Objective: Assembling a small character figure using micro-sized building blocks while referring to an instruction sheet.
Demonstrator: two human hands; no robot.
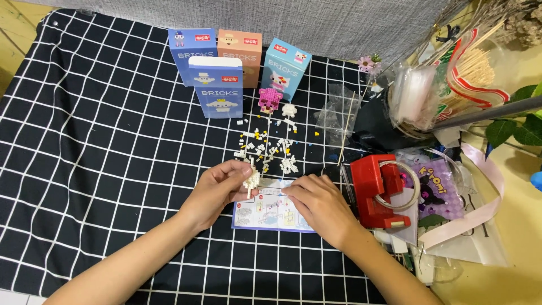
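Observation:
My left hand (217, 192) grips a small, partly built white brick figure (251, 178) between thumb and fingers, just above the top left corner of an instruction sheet (271, 213). My right hand (316, 202) rests on the sheet's right half, fingertips pressed together near its top edge; whether a brick is pinched there is hidden. Several loose white and yellow mini bricks (268, 148) lie scattered beyond both hands. A finished pink brick figure (270, 99) stands behind them.
Several brick-set boxes (219, 85) stand at the back of the black cloth with a white grid (101, 141). A red tape dispenser (378, 189) sits right of my right hand, with plastic bags, a ribbon, wooden skewers and leaves beyond it.

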